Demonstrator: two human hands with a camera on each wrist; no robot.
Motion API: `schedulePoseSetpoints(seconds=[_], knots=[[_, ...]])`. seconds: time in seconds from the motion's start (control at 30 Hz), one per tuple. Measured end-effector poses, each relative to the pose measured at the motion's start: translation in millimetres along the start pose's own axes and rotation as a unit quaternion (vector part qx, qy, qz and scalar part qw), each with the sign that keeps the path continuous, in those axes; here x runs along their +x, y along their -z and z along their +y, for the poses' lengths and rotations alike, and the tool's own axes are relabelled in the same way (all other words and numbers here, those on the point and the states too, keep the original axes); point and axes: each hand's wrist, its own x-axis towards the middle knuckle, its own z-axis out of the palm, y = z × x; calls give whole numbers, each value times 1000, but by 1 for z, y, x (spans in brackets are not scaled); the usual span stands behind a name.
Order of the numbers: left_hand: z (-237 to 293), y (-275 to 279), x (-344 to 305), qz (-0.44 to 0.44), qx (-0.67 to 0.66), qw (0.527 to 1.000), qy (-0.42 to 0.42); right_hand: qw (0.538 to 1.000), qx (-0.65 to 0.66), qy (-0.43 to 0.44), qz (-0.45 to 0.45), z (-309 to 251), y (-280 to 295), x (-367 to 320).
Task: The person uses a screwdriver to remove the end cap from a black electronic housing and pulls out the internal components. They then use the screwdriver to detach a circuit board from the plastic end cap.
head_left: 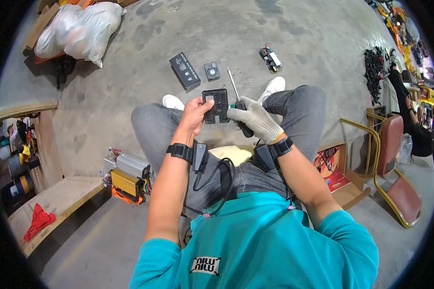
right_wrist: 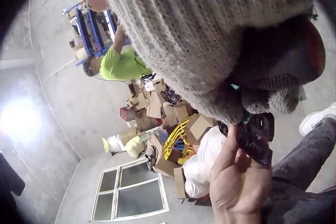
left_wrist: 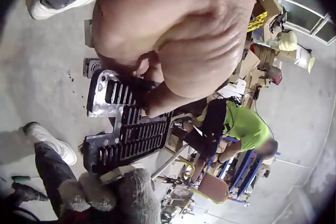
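My bare left hand (head_left: 194, 113) grips a black slotted plate (head_left: 222, 103) by its left side, thumb on its face. The plate has rows of narrow vents and a notch in one edge, plain in the left wrist view (left_wrist: 126, 129). Just right of it, my gloved right hand (head_left: 256, 119) holds a screwdriver by its thick dark handle (head_left: 246, 130). The metal shaft (head_left: 233, 83) points up and away, past the plate's right edge. In the right wrist view the knitted glove (right_wrist: 199, 40) covers much of the handle. Gloved fingertips sit right at the plate's edge.
On the floor ahead lie a black box (head_left: 184, 71), a small square part with a round centre (head_left: 211, 71) and a circuit board (head_left: 271, 59). A gold-cased device (head_left: 125, 180) stands left, by a low wooden bench (head_left: 70, 192). A chair (head_left: 390, 144) stands right. Another person (left_wrist: 239, 124) is farther off.
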Motion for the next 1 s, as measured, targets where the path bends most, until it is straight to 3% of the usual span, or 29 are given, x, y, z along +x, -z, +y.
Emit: schedulePoseSetpoints(seconds=[0.17, 0.23, 0.47, 0.8, 1.0], knots=[[6, -9, -4, 38, 17, 999, -20, 1000, -5, 8, -10, -3, -3, -3], [5, -7, -3, 68, -39, 997, -21, 1000, 9, 17, -17, -4, -5, -4], [9, -10, -9, -1, -86, 995, -42, 1000, 6, 3, -5, 5, -3, 1], [8, -13, -4, 71, -44, 996, -38, 999, -3, -9, -44, -4, -8, -5], [13, -15, -8, 89, -46, 994, -32, 1000, 10, 8, -3, -3, -7, -4]])
